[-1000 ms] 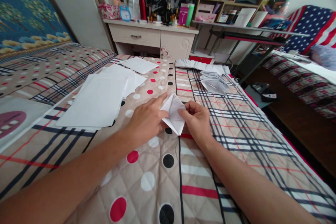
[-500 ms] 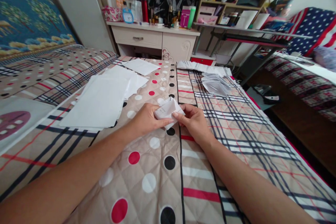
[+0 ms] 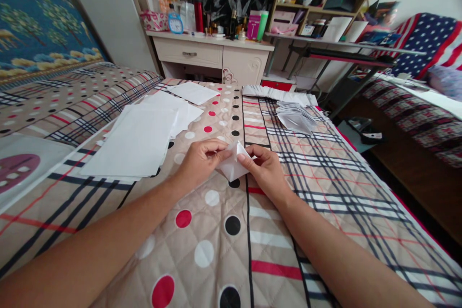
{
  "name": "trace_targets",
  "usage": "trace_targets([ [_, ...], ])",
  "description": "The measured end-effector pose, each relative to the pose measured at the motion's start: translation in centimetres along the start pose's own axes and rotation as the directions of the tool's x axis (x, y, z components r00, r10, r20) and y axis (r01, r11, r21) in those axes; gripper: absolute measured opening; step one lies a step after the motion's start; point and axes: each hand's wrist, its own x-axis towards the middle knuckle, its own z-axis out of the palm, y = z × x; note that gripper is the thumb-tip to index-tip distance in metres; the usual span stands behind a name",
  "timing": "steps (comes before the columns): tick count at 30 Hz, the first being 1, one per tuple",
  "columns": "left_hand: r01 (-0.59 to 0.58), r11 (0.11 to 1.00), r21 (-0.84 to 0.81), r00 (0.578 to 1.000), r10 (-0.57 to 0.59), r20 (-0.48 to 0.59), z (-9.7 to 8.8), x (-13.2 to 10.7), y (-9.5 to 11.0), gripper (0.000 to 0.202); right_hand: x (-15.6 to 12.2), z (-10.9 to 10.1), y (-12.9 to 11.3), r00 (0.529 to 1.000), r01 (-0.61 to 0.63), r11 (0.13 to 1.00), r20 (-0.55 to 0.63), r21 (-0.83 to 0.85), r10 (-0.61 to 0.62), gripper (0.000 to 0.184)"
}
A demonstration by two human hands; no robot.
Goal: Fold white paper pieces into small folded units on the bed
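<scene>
A small folded piece of white paper [image 3: 233,167] is held between both hands above the bed, a pointed fold rising at its middle. My left hand [image 3: 202,160] pinches its left side between thumb and fingers. On the other side, my right hand [image 3: 266,166] grips it with the thumb on the near face; the fingertips behind are hidden. To the left lies a stack of white paper sheets [image 3: 133,142]. Several folded paper pieces [image 3: 296,118] lie bunched at the far right, in front of a long row of folded papers [image 3: 274,92].
The quilted bedspread [image 3: 205,279] with dots and plaid stretches under everything. Another white sheet [image 3: 194,92] lies beyond the stack. At the far end stands a white dresser [image 3: 187,53] with bottles and a blue clock [image 3: 175,23]. A grey desk [image 3: 346,44] stands at the right.
The folded paper has been turned, so its point now stands at the middle and a different face shows. My left thumb and fingers have shifted up along its left side.
</scene>
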Motion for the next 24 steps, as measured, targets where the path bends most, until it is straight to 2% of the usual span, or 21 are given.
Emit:
trace_targets([
  [3,-0.017,1.0,0.006,0.999,0.017,0.027,-0.1,-0.1,0.1,0.022,-0.1,0.0,-0.4,1.0,0.02,0.998,0.009,0.054,-0.02,0.03],
  [6,0.014,1.0,-0.011,0.997,-0.014,0.072,-0.1,-0.3,0.1,0.021,-0.2,0.0,-0.5,1.0,0.026,0.996,0.003,0.084,-0.026,0.03],
  [8,0.022,0.999,0.024,0.995,-0.024,0.1,0.1,-0.6,0.2,0.02,-0.2,0.0,-0.5,1.0,0.006,0.996,-0.012,0.089,-0.005,0.03],
  [9,0.013,0.998,0.067,0.995,-0.02,0.098,0.2,-0.7,0.2,0.026,-0.3,0.0,-0.5,1.0,-0.006,0.996,-0.023,0.091,0.008,0.03],
  [12,-0.061,0.974,0.219,0.998,0.061,0.008,0.7,-1.1,0.2,0.04,-0.3,0.1,-0.5,0.998,-0.019,0.994,-0.054,0.103,0.025,0.031],
  [16,-0.201,0.92,0.337,0.962,0.251,-0.11,0.8,-1.2,0.6,0.03,-0.3,0.2,-0.8,0.998,-0.013,0.994,-0.063,0.105,0.02,0.032],
  [19,-0.256,0.869,0.423,0.93,0.34,-0.136,0.7,-1.3,1.0,0.018,-0.3,0.3,-1.0,0.998,-0.014,0.996,-0.059,0.089,0.019,0.033],
  [24,-0.295,0.852,0.432,0.919,0.377,-0.116,0.7,-1.4,1.3,0.005,-0.3,0.4,-1.0,0.998,-0.031,0.995,-0.044,0.094,0.035,0.038],
])
